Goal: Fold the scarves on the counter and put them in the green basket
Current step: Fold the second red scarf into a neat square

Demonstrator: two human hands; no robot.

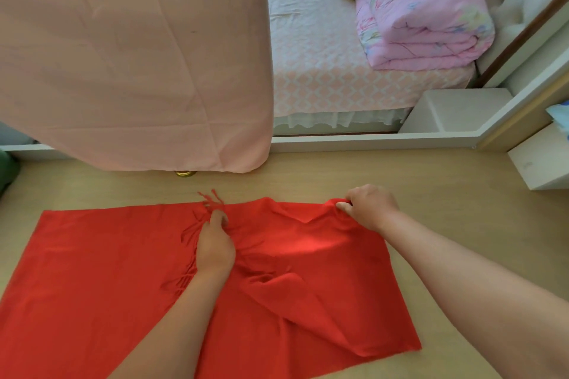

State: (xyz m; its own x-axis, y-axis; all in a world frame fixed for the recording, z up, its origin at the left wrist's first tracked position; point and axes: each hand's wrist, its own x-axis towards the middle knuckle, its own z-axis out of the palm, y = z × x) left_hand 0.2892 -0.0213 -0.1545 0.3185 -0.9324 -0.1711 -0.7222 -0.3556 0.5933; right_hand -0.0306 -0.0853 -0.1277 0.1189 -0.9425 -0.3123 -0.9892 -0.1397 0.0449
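While the red scarf (123, 255) is lying on the counter (446, 194) mid-fold, you're pinching its fringe w/ your left hand (215, 248) & gripping its far edge w/ your right hand (369, 206); stowing's pending.

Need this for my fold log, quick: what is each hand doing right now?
Left hand: closed, pinching a bunch of the red scarf near its middle.
Right hand: closed, pinching the red scarf's far edge.
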